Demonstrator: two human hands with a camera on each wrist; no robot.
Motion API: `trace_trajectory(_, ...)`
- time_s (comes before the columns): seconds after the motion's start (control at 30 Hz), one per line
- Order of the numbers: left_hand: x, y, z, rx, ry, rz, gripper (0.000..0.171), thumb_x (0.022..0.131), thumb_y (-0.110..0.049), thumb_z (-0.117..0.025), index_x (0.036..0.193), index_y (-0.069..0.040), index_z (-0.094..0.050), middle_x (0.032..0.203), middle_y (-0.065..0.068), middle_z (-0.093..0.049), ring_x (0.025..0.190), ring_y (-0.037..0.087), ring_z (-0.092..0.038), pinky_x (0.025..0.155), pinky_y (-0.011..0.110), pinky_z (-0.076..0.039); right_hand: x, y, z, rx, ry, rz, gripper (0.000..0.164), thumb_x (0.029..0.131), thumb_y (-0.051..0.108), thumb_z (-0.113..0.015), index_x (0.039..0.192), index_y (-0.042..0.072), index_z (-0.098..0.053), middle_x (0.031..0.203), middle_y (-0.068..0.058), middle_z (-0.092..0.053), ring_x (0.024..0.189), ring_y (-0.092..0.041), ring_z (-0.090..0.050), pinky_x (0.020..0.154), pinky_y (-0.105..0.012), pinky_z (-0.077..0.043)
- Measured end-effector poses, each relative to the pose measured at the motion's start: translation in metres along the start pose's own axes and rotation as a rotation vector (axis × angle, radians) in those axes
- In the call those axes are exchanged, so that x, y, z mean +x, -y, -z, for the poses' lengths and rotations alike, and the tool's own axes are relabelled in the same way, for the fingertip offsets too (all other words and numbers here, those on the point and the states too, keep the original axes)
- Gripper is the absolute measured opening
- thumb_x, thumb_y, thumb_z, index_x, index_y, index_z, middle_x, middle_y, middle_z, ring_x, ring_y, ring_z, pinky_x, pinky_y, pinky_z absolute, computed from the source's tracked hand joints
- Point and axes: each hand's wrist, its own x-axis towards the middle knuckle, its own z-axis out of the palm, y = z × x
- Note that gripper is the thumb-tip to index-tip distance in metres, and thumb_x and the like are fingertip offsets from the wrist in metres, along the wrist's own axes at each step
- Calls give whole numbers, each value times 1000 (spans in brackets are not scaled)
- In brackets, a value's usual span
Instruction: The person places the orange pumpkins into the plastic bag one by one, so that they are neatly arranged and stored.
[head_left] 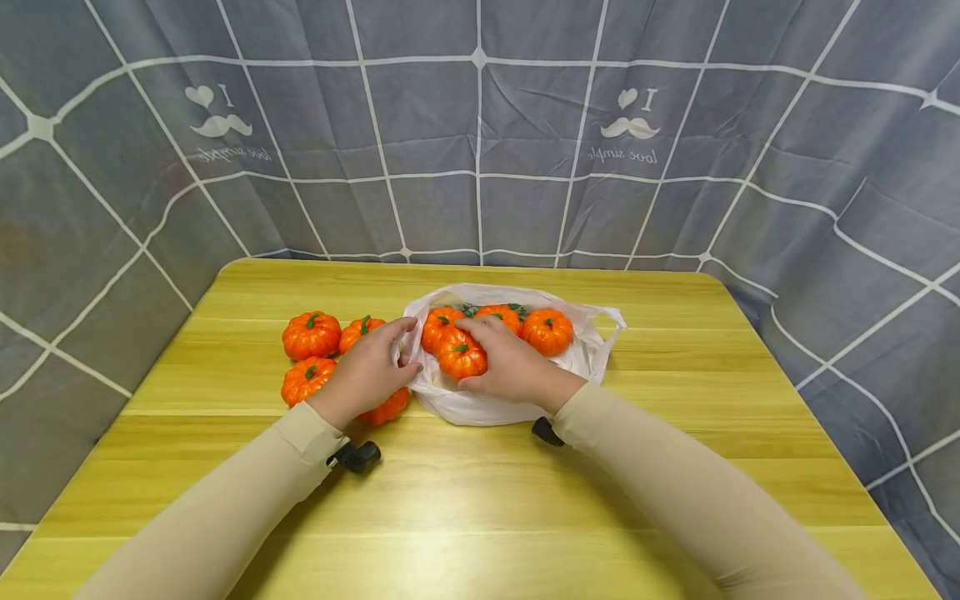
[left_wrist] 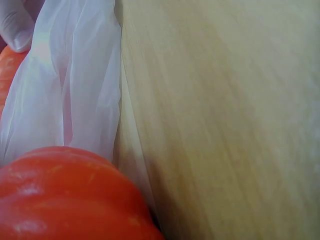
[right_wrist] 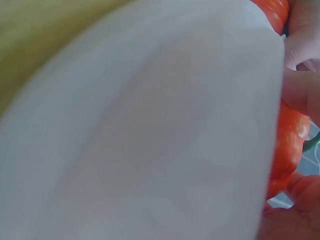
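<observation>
My right hand (head_left: 513, 360) grips a small orange pumpkin (head_left: 462, 354) with a green stem, held over the mouth of a white plastic bag (head_left: 480, 411). At the bag's left rim, my left hand (head_left: 367, 373) holds the plastic between thumb and fingers. Inside the bag sit more pumpkins, among them one at the right (head_left: 547, 332) and one at the left (head_left: 441, 325). Close to the left wrist camera is an orange pumpkin (left_wrist: 70, 200), beside the bag's wall (left_wrist: 90, 75). The bag fills most of the right wrist view.
Several pumpkins stand on the wooden table (head_left: 420, 517) left of the bag, such as the far left one (head_left: 311, 335); my left hand partly covers some. A bag handle (head_left: 611, 321) sticks out right. Grey checked curtain (head_left: 480, 125) surrounds the table's back and sides.
</observation>
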Motion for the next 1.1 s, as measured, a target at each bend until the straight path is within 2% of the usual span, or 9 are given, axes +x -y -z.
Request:
trace_trajectory(0.23, 0, 0, 0, -2, 2, 8, 75, 93, -25, -78, 158, -6, -45, 98, 9, -61, 86, 27, -56, 82, 41, -51, -1, -3, -7, -37, 25, 5, 90, 89, 35, -85, 164, 23, -36, 161, -10, -41, 137, -34, -56, 117, -55, -45)
trace_trajectory(0.5, -1, -2, 1, -17, 6, 16, 75, 93, -25, -78, 158, -7, -45, 105, 10, -63, 92, 28, -57, 88, 44, -51, -1, -4, -15, 2, 57, 37, 88, 90, 29, -84, 163, 17, -37, 163, -12, -41, 145, -34, -49, 122, -53, -40)
trace_trajectory(0.67, -1, -1, 1, -14, 6, 19, 75, 93, -25, -78, 158, -8, -45, 129, 14, -66, 98, 30, -59, 93, 48, -53, 1, -5, -19, -21, 69, 31, 93, 90, 30, -84, 165, 15, -33, 166, -10, -41, 152, -33, -42, 126, -50, -34)
trace_trajectory(0.73, -1, -1, 0, -15, 6, 20, 75, 93, -25, -78, 158, -8, -45, 141, 16, -63, 104, 32, -61, 97, 50, -54, 2, -6, -21, -30, 74, 22, 94, 89, 32, -85, 165, 15, -32, 166, -10, -40, 152, -33, -41, 127, -50, -33)
trace_trajectory(0.83, -1, -1, 0, -17, 8, 21, 75, 93, -25, -78, 158, -8, -45, 149, 18, -59, 114, 34, -62, 105, 55, -53, 2, -6, -22, -37, 78, 15, 96, 89, 33, -86, 165, 14, -31, 167, -10, -40, 152, -33, -41, 127, -50, -33)
trace_trajectory(0.93, -1, -1, 0, -14, 7, 19, 75, 93, -25, -78, 158, -8, -45, 147, 17, -60, 114, 34, -61, 105, 55, -53, 3, -7, -22, -36, 79, 11, 98, 88, 34, -87, 165, 12, -31, 167, -11, -39, 152, -33, -42, 128, -49, -33)
trace_trajectory(1.1, -1, -1, 0, -7, 6, 15, 75, 93, -25, -78, 158, -8, -46, 126, 13, -67, 96, 29, -59, 89, 44, -53, 1, -10, -22, -25, 89, -4, 99, 87, 34, -87, 165, 12, -30, 168, -12, -38, 153, -32, -41, 128, -48, -32)
